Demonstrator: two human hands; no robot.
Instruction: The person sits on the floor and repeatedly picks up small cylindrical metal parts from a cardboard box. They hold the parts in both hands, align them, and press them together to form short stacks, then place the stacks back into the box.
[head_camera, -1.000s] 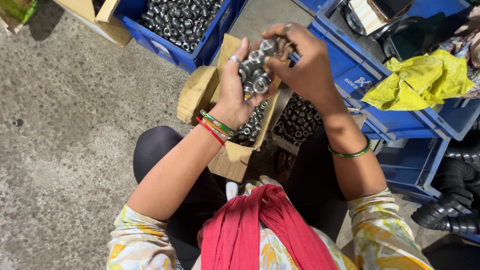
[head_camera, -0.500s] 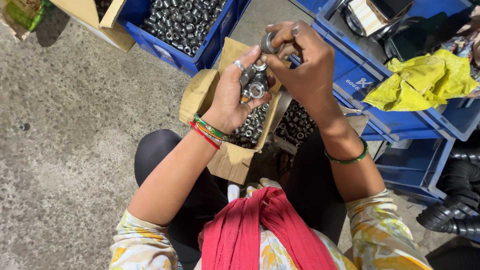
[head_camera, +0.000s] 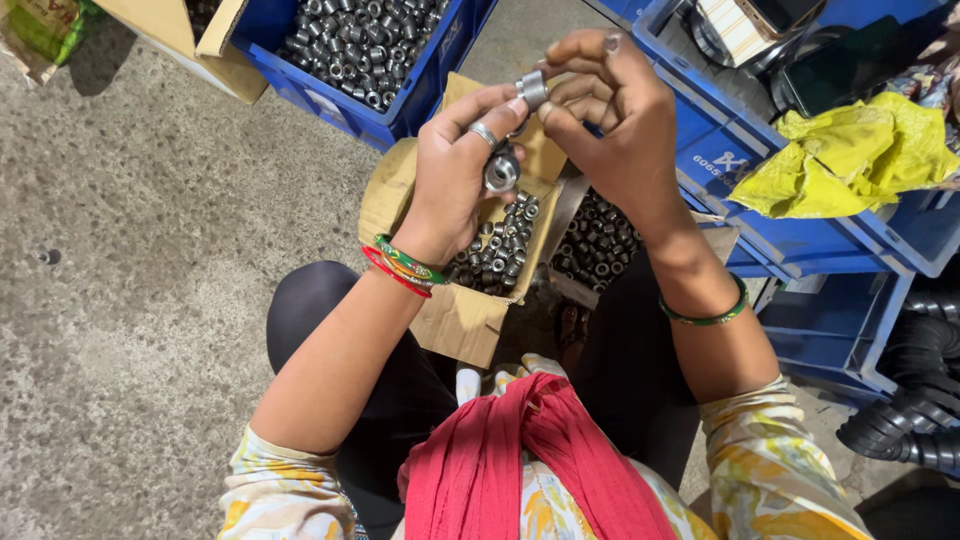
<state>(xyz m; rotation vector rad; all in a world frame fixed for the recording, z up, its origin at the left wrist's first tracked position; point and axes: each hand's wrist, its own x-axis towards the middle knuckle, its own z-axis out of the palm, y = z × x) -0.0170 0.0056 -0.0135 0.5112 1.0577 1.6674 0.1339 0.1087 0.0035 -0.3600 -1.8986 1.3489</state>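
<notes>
At upper centre of the frame, my left hand (head_camera: 455, 170) cups a metal bush (head_camera: 501, 171) while both hands pinch a small metal sleeve (head_camera: 533, 88); my right hand (head_camera: 610, 120) should keep it square, above the cardboard box (head_camera: 455, 320).

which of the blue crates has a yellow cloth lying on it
The blue crate on the right, beside the right hand: the crumpled yellow cloth lies over it. The blue crate at top holds only small metal rings.
</notes>
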